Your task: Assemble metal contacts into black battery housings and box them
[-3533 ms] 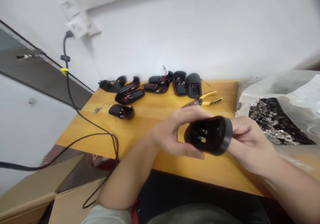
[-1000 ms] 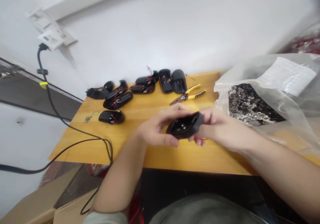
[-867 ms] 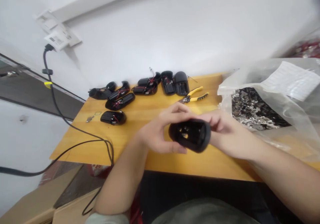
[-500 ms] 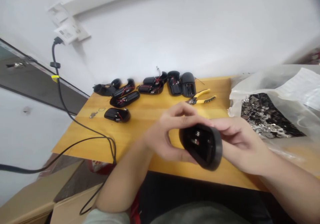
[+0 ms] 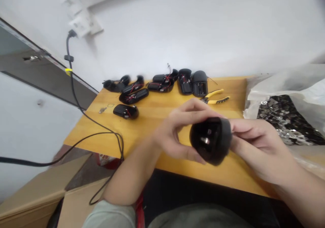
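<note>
A glossy black rounded plastic housing point(image 5: 209, 141) is held above the table's front. My left hand point(image 5: 181, 129) grips it from the left, thumb below and fingers over the top. My right hand point(image 5: 256, 143) is at its right rim, thumb and forefinger pinched together; whatever is between those fingertips is hidden. Just beyond the hands lie yellow-handled pliers point(image 5: 215, 96). A similar black housing with red wires point(image 5: 126, 111) lies to the left on the table.
Several more black housings with wires point(image 5: 162, 83) line the back of the wooden table point(image 5: 101, 133). On the right, a clear plastic bag point(image 5: 256, 96) holds many small metal pieces point(image 5: 286, 119). A black cable point(image 5: 76, 96) hangs from a wall socket across the table's left side. Cardboard boxes point(image 5: 38, 194) stand below.
The view has shifted, so the table's contents sit further right. The housing has turned slightly in my hands, and my right fingers have moved to its right rim.
</note>
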A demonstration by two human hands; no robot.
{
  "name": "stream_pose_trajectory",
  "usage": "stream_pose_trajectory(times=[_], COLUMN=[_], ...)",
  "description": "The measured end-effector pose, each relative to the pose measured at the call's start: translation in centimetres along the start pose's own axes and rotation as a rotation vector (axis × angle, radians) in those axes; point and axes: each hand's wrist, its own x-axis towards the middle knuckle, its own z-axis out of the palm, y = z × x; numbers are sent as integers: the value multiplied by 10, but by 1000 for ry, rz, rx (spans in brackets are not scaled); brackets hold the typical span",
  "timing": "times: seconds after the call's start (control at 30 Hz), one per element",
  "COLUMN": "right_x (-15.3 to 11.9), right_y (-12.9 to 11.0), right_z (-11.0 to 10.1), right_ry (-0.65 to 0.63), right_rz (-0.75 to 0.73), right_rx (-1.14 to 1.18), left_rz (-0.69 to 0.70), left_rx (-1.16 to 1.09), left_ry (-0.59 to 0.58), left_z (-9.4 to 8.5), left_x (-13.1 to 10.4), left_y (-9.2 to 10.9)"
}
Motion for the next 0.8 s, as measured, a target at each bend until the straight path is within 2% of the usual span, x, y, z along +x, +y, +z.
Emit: stream_pose_trajectory(times=[0.13, 0.3, 0.37, 0.57, 0.67, 0.8], right_x=[3, 4, 4, 6, 6, 8], right_y=[-3, -7, -8, -3, 0, 1], right_z=[2, -4, -7, -10, -10, -12], right_ry=[-3, 12, 39, 74, 77, 9], right_rz=[7, 121, 161, 181, 184, 159], right_rx=[73, 107, 115, 150, 139, 101], left_rz=[-75, -392, -452, -443, -441, -348], left_rx=[-120, -327, -344, -341, -244, -125], left_ry=[-26, 9, -6, -24, -9, -90], left_z=[-1, -1, -2, 0, 1, -2], left_x=[-3, -8, -8, -7, -4, -2], left_y=[-1, 2, 2, -4, -4, -4])
